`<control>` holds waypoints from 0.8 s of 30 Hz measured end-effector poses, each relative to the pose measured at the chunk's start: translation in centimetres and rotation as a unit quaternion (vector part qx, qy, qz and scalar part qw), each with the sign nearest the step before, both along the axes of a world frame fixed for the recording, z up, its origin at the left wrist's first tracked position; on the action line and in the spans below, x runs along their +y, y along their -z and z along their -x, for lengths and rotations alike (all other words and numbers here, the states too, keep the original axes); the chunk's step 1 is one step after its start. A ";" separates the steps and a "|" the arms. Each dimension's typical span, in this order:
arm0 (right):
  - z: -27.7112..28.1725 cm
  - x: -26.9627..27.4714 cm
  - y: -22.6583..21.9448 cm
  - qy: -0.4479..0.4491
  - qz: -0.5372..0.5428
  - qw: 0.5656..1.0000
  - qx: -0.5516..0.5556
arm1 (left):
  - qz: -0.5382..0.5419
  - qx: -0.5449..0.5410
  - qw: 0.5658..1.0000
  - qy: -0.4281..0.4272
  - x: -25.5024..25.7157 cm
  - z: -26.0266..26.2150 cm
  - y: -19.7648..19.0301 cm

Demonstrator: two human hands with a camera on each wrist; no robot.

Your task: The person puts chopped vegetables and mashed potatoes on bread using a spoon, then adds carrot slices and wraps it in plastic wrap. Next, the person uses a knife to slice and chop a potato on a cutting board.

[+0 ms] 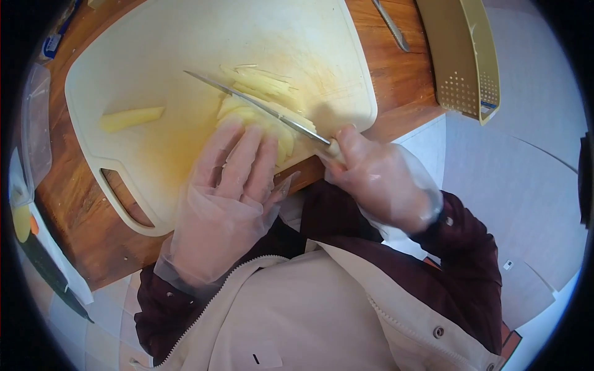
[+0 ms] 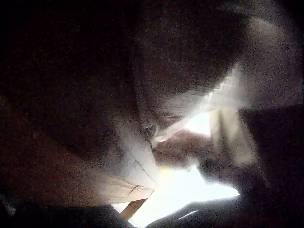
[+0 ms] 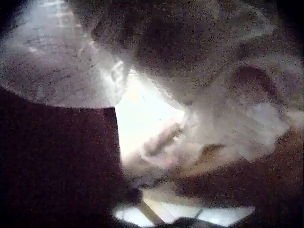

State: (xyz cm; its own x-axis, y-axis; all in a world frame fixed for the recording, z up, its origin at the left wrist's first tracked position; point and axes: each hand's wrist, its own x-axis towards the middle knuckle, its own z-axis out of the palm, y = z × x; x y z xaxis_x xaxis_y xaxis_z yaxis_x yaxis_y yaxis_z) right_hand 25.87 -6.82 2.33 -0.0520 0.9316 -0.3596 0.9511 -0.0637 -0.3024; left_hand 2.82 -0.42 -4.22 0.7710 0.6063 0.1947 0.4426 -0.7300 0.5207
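By the cutting board's near edge, right hand curling fingers round knife handle.
Left hand extending fingers slightly apart, touching yellow slices; lone yellow piece lying toward left edge.

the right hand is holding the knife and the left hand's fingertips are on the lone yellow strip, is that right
Not quite: the head view shows the left hand with its fingertips on the yellow slices beside the knife; the lone strip lies apart. The right hand does hold the knife.
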 end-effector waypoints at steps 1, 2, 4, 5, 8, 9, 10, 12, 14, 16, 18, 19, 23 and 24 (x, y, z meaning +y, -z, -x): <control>-0.2 0.0 0.6 0.010 -0.033 0.999 0.025 | 0.000 -0.013 1.000 -0.004 -0.1 0.0 0.2; -0.3 0.2 0.8 0.009 -0.037 0.999 0.024 | 0.000 -0.024 1.000 -0.008 -0.2 0.0 0.4; -0.3 0.2 0.6 -0.043 -0.073 0.996 0.009 | -0.005 -0.028 1.000 -0.006 -0.2 0.1 0.5; -0.4 0.2 0.4 -0.060 -0.088 0.994 0.003 | -0.006 -0.032 0.999 -0.006 -0.1 0.1 0.6; 0.0 1.0 -2.5 -0.117 -0.103 0.987 -0.038 | -0.012 -0.035 0.999 -0.009 0.0 0.1 0.2; 0.5 1.3 -3.9 -0.086 -0.064 0.994 -0.033 | -0.013 -0.035 0.999 -0.012 0.0 0.1 0.2; 0.6 1.3 -4.4 -0.069 -0.045 0.996 -0.031 | -0.013 -0.036 0.999 -0.012 0.0 0.1 0.2; 0.7 1.1 -4.9 -0.072 -0.043 0.996 -0.035 | -0.014 -0.039 0.999 -0.011 0.0 0.0 0.2; 0.7 0.9 -5.1 -0.091 -0.058 0.993 -0.041 | -0.014 -0.041 0.999 -0.014 0.0 0.0 0.2; 0.9 0.7 -5.2 -0.050 -0.041 0.997 -0.029 | -0.019 -0.037 0.999 -0.014 0.0 0.0 0.0; 0.9 0.7 -5.4 -0.043 -0.028 0.998 -0.024 | -0.022 -0.033 0.999 -0.012 0.1 -0.1 0.0; 1.0 0.7 -5.4 -0.038 -0.016 0.999 -0.019 | -0.024 -0.039 0.999 -0.013 0.0 -0.1 0.1; 1.1 0.6 -4.7 -0.052 -0.025 0.997 -0.059 | -0.019 -0.038 0.999 -0.013 0.0 -0.1 0.2; 0.9 0.6 -4.2 -0.045 -0.011 0.998 -0.052 | -0.017 -0.038 0.999 -0.014 0.0 -0.1 0.3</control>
